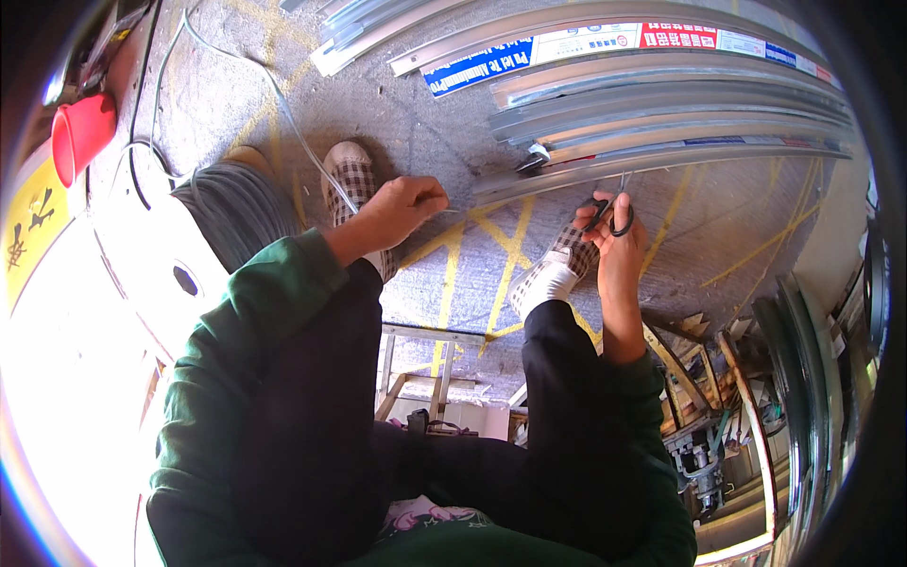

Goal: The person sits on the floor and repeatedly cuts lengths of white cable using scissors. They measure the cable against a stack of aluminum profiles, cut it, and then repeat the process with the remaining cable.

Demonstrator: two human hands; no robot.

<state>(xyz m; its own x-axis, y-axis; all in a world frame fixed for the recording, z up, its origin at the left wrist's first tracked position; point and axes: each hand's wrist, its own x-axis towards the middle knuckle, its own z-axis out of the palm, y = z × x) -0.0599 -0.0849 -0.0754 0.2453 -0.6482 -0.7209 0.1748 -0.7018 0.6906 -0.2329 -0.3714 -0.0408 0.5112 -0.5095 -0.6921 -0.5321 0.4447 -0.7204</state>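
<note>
My left hand (402, 213) is closed, its fingers pinched around a thin grey cord (300, 132). A short end of that cord seems to stick out past the fingertips. The cord rises in a loop at the upper left and hangs down near a spool (241, 203) wound with grey cord, left of my left foot. In my right hand (619, 255) I hold scissors (622, 217) by their black handles, blades pointing up and away. Both hands are above the floor in front of my knees, well apart; the scissors do not touch the cord.
Long metal profiles (661, 94), some with printed film, lie across the floor ahead and to the right. A red bucket (83, 137) stands at the far left. To the right are a rusty metal frame (751, 425) and curved dark strips (803, 359). My checkered shoes (354, 180) rest on the floor.
</note>
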